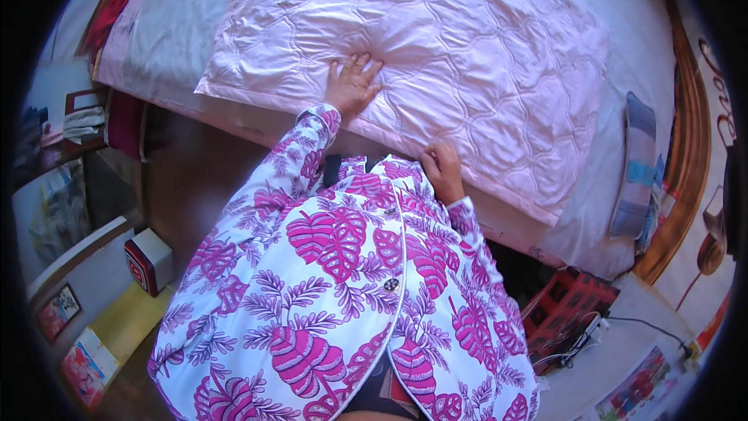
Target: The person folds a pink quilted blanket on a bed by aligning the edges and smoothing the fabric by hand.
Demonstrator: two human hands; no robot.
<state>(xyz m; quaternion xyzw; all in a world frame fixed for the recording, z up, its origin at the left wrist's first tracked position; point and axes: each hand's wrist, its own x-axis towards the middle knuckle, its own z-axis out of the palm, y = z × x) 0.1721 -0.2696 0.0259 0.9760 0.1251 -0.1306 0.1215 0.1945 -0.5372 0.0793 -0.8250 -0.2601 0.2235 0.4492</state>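
Note:
A pale pink quilt (pixel 483 54) with wavy stitching is spread over a bed. On it, near its front edge, my left hand (pixel 355 86) lies flat with the fingers spread. The quilt creases and dips around those fingertips. My right hand (pixel 444 171) is at the quilt's front edge, close to my body. Its fingers are curled closed; whether the quilt's edge is between them is hidden.
Beneath the quilt is a pale sheet (pixel 164 35) on the bed. A folded blue-grey cloth (pixel 635 164) lies by the wooden headboard (pixel 682 148). At lower right stands a red crate (pixel 565 304) with cables; at left, a white box (pixel 149 257) sits on a yellow surface (pixel 128 320).

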